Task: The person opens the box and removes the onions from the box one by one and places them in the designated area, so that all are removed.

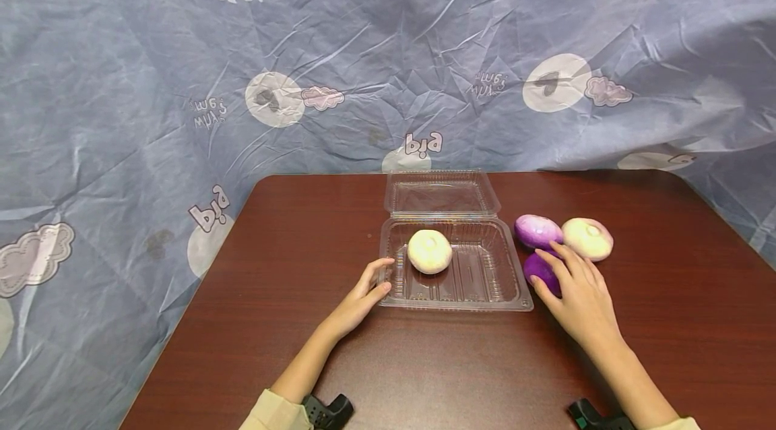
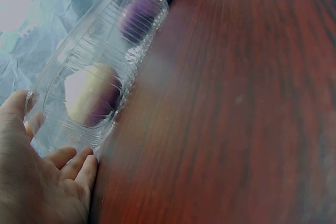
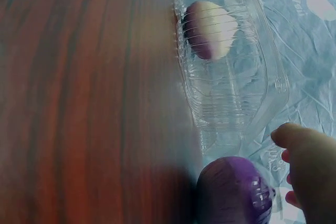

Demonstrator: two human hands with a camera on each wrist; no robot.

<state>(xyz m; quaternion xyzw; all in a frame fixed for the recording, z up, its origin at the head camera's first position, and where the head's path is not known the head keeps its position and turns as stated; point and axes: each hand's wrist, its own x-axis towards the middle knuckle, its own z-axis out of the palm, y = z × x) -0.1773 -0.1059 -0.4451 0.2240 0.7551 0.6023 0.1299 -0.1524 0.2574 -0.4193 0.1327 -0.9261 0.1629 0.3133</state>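
A white-topped turnip (image 1: 430, 251) with a purple underside sits in the left half of a clear plastic clamshell box (image 1: 456, 306). My left hand (image 1: 362, 298) is at the box's left end, its loosely extended fingers touching the rim and side wall. On the right, my right hand (image 1: 582, 295) reaches over a purple turnip (image 1: 535, 265) beside the box, fingers and thumb spread around it. The right wrist view shows the thumb (image 3: 296, 135) apart from that turnip (image 3: 231, 190). Its far side is hidden by my hand.
A purple-and-white turnip (image 1: 538, 232) and a pale one (image 1: 588, 239) lie just beyond my right hand. The box's transparent lid (image 1: 441, 195) is folded back toward the far table edge. Blue printed cloth (image 1: 364, 66) hangs behind the brown table (image 1: 291, 234).
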